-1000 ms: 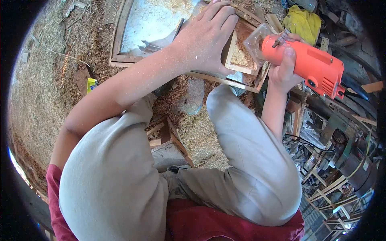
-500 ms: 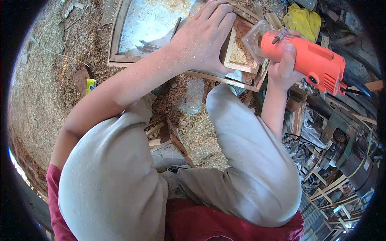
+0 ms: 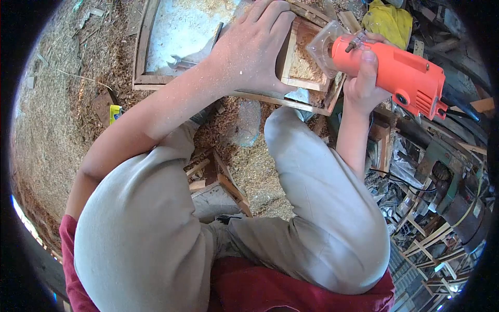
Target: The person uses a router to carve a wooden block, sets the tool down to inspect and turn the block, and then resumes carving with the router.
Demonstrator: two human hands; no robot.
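Router (image 3: 390, 75) x1, orange, gripped in R hand (image 3: 367, 78), clear base by rt. edge of wood panel (image 3: 307, 62) x1. L hand (image 3: 254, 47) spread, touching panel's lt. side. Under both, framed board (image 3: 141, 47) x1, w/ wrench (image 3: 181, 63) x1. Nearby: yellow cloth (image 3: 389, 25) x1; packet (image 3: 115, 113) x1, print illegible.

Right hand (image 3: 368, 86) gripping orange trim router (image 3: 390, 75), clear base (image 3: 323, 48) at the wooden workpiece (image 3: 306, 60). Left hand (image 3: 257, 49) braced on workpiece's other side, thumb spread. Open-end wrench (image 3: 181, 63) near left forearm, inside wood-framed tray (image 3: 150, 79).
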